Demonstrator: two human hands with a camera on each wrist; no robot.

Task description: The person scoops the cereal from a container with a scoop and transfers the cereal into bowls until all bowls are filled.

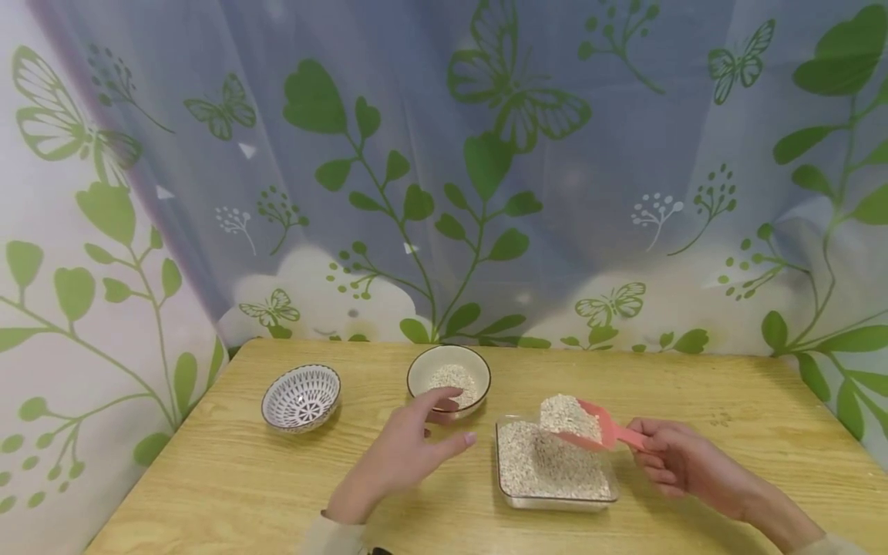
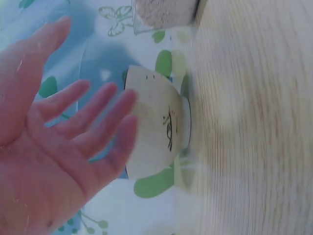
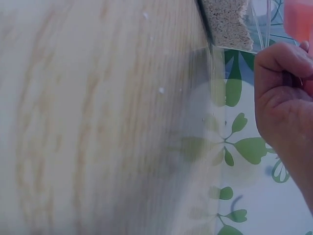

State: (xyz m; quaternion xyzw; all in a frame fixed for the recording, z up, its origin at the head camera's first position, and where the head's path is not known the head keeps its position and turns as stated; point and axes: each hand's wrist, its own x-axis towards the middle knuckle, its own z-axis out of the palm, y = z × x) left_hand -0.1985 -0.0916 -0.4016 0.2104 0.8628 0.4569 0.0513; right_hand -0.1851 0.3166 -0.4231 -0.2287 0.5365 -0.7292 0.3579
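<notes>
My right hand [image 1: 676, 462] grips the handle of a pink scoop [image 1: 607, 428], heaped with pale flakes [image 1: 570, 416] that look like oats. The scoop is over the back right part of a clear rectangular container [image 1: 555, 505] full of the same flakes. In the right wrist view the fingers [image 3: 283, 61] curl round the handle, and part of the scoop [image 3: 297, 19] shows. My left hand [image 1: 409, 443], fingers apart and holding nothing, is near the front of a cream bowl [image 1: 419, 370] with some flakes inside. The left wrist view shows this bowl [image 2: 151, 127] beyond the spread fingers [image 2: 115, 117].
A small black-and-white patterned bowl [image 1: 301, 397] stands at the left of the wooden table [image 1: 229, 478]. Behind the table's back edge hangs a curtain [image 1: 444, 193] printed with leaves and butterflies. The clear container stands right of and in front of the cream bowl.
</notes>
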